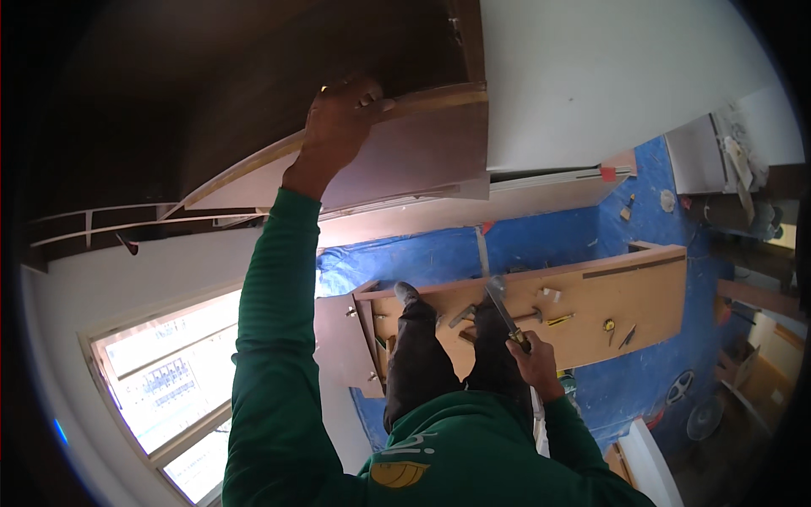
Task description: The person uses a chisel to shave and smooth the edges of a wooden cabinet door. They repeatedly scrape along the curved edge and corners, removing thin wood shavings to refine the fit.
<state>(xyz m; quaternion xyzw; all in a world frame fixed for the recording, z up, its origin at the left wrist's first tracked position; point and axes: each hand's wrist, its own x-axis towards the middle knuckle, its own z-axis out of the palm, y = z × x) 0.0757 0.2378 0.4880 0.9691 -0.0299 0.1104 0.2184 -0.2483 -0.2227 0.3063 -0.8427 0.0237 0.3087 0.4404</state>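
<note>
So the left hand point(334, 131) is reaching way up overhead, and its fingers are curling over the pale wooden edge strip point(431, 100) that's running along a big, flat, pinkish-white board point(414, 152). They're looking closed on that strip, with the thumb lying along it. The dark brown interior of a cupboard point(253, 84) is showing just above the strip.

Down lower, the right hand point(536, 365) is gripping a long, thin, metal-bladed tool point(510, 325) by its black-and-yellow handle, fingers wrapped shut. The blade is pointing away from the body, toward the right foot. Can't tell what kind of blade it is.

The person is standing on a long tan wooden surface point(663, 300). A yellow tape measure point(609, 324), a slim yellow tool point(559, 320) and a dark plier-like tool point(627, 337) are lying on it, off to the right of the legs. Blue sheeting point(541, 245) is covering the floor around it, and a bright window point(173, 372) is letting light in on the left.
</note>
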